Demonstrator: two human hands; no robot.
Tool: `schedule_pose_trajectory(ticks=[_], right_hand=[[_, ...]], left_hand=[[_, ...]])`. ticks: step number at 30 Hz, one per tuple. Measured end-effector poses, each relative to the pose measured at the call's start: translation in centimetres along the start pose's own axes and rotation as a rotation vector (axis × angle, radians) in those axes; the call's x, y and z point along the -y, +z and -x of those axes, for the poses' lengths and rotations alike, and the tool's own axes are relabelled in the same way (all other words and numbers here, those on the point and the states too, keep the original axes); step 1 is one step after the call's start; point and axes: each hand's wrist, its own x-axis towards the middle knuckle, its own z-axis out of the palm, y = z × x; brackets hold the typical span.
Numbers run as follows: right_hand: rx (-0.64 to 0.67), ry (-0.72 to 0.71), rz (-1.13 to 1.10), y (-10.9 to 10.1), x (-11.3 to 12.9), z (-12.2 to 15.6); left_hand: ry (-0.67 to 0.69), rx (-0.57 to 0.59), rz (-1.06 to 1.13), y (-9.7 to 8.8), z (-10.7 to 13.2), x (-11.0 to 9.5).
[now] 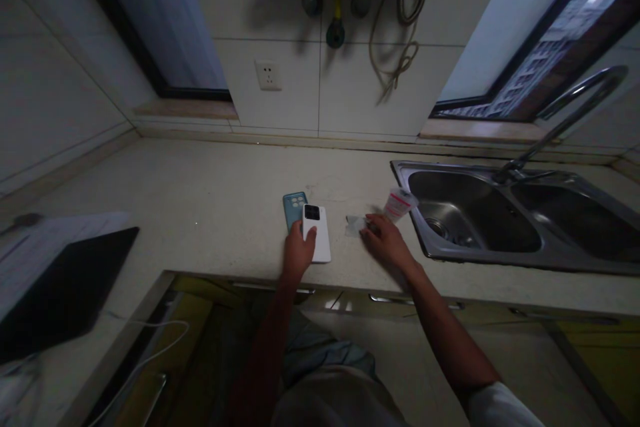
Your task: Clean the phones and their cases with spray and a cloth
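Note:
A white smartphone point(323, 240) lies back up on the countertop, its dark camera block at the top left. My left hand point(299, 250) is closed on the phone's left edge, thumb on its back. A blue phone case point(291, 208) with camera cutouts lies partly under the phone and my left hand. To the right, my right hand point(384, 239) is closed, its fingertips pinching the edge of a small translucent sheet point(355, 225) on the counter. Just behind that hand is a clear packet point(399, 203) with pink print, near the sink.
A double steel sink point(475, 213) with a tall faucet point(575, 107) stands on the right. On the left lie a black flat panel point(70, 287), papers point(60, 240) and a white cable point(160, 325). The counter's front edge runs close to my forearms.

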Motion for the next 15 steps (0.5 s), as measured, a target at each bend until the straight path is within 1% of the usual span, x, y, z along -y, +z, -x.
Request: schedule_pose_trajectory(ticks=[2,4,6,8,11,15], right_hand=[[0.056,-0.035,0.086,0.1,0.4,0.0],[0.103,-0.04,0.146,0.3,0.9,0.1],[0.131,-0.034,0.178,0.4,1.2,0.1],[0.143,-0.023,0.177,0.3,1.5,0.1],[0.09,0.006,0.107,0.1,1.6,0.1],[-0.035,0.068,-0.101,-0.3,1.5,0.1]], left_hand=[[-0.006,0.027,0.005,0.5,0.2,-0.2],[0.003,0.062,0.029,1.1,0.5,-0.3],[0.018,0.086,0.053,1.6,0.6,-0.4],[0.033,0.085,0.049,1.9,0.7,-0.5],[0.047,0.074,-0.001,2.2,0.6,-0.7],[0.07,0.071,-0.129,2.3,0.7,-0.7]])
